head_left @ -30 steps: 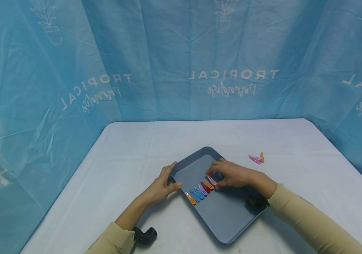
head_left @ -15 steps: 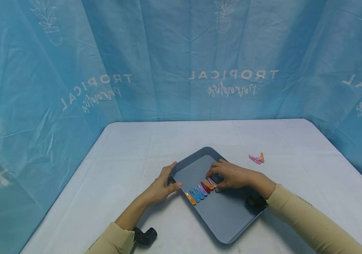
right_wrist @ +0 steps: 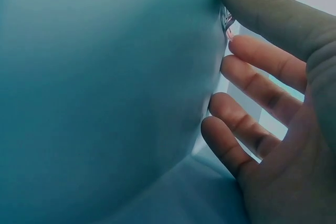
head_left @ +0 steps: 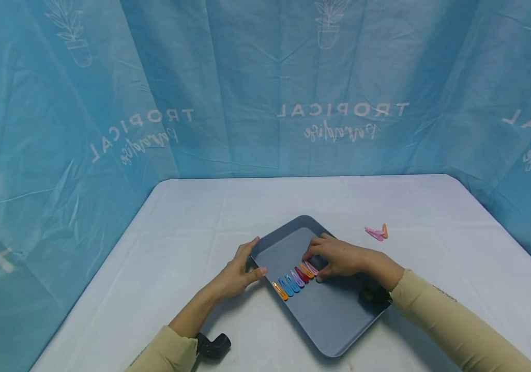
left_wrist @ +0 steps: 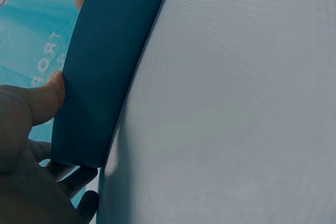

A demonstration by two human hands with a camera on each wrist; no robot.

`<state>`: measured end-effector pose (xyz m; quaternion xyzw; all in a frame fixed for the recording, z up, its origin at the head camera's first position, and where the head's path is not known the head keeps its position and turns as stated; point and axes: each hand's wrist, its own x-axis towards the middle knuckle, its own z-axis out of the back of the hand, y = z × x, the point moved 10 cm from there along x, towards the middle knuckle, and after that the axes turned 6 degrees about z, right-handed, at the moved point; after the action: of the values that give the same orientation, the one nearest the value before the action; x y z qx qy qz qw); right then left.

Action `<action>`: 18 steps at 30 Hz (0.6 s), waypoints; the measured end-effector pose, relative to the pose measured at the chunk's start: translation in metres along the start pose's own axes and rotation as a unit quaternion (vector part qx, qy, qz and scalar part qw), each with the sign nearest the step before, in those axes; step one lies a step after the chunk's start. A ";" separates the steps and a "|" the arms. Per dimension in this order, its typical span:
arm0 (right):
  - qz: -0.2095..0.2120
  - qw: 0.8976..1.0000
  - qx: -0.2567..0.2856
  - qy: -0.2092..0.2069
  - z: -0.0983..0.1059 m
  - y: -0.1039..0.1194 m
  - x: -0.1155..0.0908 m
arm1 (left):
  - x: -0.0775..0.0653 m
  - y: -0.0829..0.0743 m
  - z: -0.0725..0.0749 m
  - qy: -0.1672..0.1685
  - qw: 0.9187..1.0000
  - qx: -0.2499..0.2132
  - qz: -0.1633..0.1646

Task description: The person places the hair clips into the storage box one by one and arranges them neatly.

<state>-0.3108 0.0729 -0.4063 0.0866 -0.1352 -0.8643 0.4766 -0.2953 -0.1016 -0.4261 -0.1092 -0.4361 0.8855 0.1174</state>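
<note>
A grey rectangular tray (head_left: 335,320) lies slantwise on the white table. My left hand (head_left: 234,274) grips its left corner; in the left wrist view the thumb (left_wrist: 50,98) presses the rim while fingers bend under the tray wall (left_wrist: 105,77). Inside the tray, snap hair clips stand side by side in a slanting row: an orange clip (head_left: 280,291) at the near end, then blue, lilac, red and orange ones. At the far end is a pink hair clip (head_left: 310,267), its two ends between the thumb and index finger of my right hand (head_left: 344,256).
Beyond the tray on the right, pink hair clips (head_left: 375,233) and an orange clip (head_left: 384,231) lie loose on the white tablecloth (head_left: 200,222). A blue printed curtain (head_left: 246,103) hangs behind and at the sides. A black wrist camera (head_left: 215,346) sits by my left wrist.
My right hand has brought the pink clip slightly down, closer against the orange one in the row. The left hand and the tray have stayed put.
</note>
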 end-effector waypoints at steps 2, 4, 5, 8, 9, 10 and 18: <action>-0.002 1.000 0.000 0.000 0.000 0.000 0.000 | 0.000 0.000 0.000 0.000 1.000 0.000 0.001; -0.003 1.000 0.002 0.000 0.000 -0.001 0.000 | 0.001 0.000 0.000 -0.001 1.000 0.001 0.001; -0.003 1.000 0.002 0.000 0.000 -0.001 0.000 | 0.001 0.000 0.000 -0.001 1.000 0.001 0.001; -0.003 1.000 0.004 0.000 -0.001 -0.001 0.000 | 0.001 0.000 0.000 -0.001 1.000 -0.001 0.000; -0.003 1.000 0.004 0.000 -0.001 -0.001 0.000 | 0.001 0.000 0.000 -0.001 1.000 -0.001 0.000; -0.002 1.000 0.004 0.000 -0.001 -0.001 0.000 | 0.001 0.001 0.000 -0.002 1.000 -0.002 0.000; -0.009 1.000 0.015 0.001 -0.002 -0.005 0.000 | 0.000 0.000 0.000 0.000 1.000 -0.009 -0.003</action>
<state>-0.3138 0.0754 -0.4094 0.0960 -0.1473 -0.8665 0.4672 -0.2953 -0.1013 -0.4259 -0.1085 -0.4443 0.8813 0.1192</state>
